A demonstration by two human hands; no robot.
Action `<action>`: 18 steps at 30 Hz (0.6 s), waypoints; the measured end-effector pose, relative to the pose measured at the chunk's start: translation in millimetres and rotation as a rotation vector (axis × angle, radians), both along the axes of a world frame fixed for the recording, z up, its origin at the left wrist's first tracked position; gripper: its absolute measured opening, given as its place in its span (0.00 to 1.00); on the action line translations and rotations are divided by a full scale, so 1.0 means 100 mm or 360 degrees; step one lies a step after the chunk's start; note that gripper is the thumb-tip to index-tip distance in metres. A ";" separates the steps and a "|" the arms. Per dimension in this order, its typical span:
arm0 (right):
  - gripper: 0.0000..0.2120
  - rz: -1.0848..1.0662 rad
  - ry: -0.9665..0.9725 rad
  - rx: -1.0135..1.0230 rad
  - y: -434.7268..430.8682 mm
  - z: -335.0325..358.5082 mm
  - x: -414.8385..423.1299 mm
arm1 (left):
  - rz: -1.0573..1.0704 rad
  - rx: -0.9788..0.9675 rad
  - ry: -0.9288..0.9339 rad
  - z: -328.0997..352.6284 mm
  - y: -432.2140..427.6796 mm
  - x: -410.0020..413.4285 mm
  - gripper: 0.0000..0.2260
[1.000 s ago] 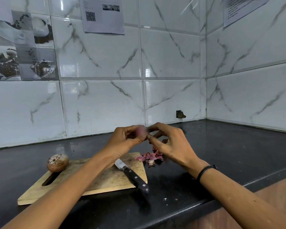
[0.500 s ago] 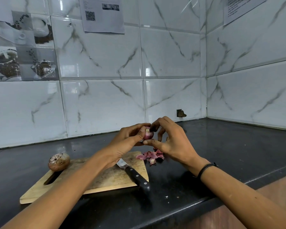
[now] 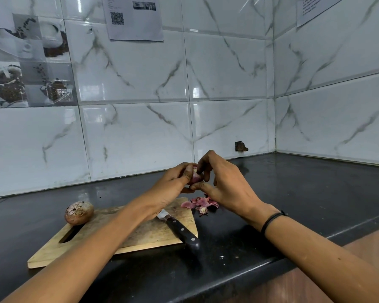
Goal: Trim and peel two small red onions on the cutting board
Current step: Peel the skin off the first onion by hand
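Head view showed both hands raised above the far right corner of the board (image 3: 140, 235), working on one onion (image 3: 195, 176).

**Change.** Over the last second the hands had stayed in the same spot. The onion, blurred a second ago, now showed clearly as a pale purple bulb. The left hand (image 3: 173, 182) gripped it with curled fingers and thumb. The right hand (image 3: 228, 189) pinched it, fingers (image 3: 202, 166) on top and thumb beneath. The heap of peels (image 3: 200, 203) looked no larger than before.

**Meaning.** In my judgement peeling of the first onion was under way and near its end, since the visible surface looked smooth. Whether any dry skin remained on the hidden side could not be told.

**Remaining work.** The second onion (image 3: 79, 213) sat at the board's far left corner by the handle slot, root hairs and brown skin intact and unmoved. It appeared untouched, so about half the task was outstanding.

**Surroundings.**
- The knife (image 3: 179, 229) lay with its blade on the board and its handle overhanging the right edge onto the black worktop (image 3: 315, 193).
- The peels lay on the worktop, just beside the board.
- A dark band (image 3: 271, 219) circled the right wrist.
- A printed sheet (image 3: 136, 18) hung on the tiled wall.

**Obstructions.** None noted. The left forearm crossed over the board and knife blade, so reaching for the knife would call for care.
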State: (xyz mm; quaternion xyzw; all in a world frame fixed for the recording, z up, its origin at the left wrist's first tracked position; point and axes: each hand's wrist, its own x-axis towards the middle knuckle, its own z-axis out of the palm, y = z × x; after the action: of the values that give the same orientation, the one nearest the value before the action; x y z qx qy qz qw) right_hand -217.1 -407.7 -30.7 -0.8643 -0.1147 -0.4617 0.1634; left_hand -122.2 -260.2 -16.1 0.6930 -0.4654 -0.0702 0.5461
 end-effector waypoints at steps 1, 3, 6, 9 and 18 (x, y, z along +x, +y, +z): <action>0.19 0.0007 0.0009 -0.0013 0.00 0.00 0.00 | 0.0009 0.0005 -0.0009 0.00 -0.01 -0.01 0.15; 0.18 0.0007 0.0029 -0.0053 0.00 0.01 0.00 | 0.0028 0.0017 -0.0029 0.00 -0.02 -0.02 0.13; 0.16 -0.0005 0.0067 -0.0122 0.00 0.00 0.02 | 0.0048 0.0049 -0.0056 -0.03 -0.05 -0.03 0.11; 0.15 -0.0016 0.0080 -0.0157 0.02 -0.02 0.04 | 0.0052 0.0020 0.0018 -0.04 -0.07 -0.02 0.13; 0.27 -0.0041 -0.0012 0.0173 -0.02 0.01 -0.01 | 0.0016 -0.0013 0.0157 -0.04 -0.03 0.04 0.12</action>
State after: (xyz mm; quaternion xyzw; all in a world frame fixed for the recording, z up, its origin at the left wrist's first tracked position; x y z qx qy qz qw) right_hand -217.7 -409.6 -29.5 -0.8537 -0.0789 -0.4726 0.2039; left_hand -118.4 -262.7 -19.8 0.6888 -0.4347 -0.0994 0.5716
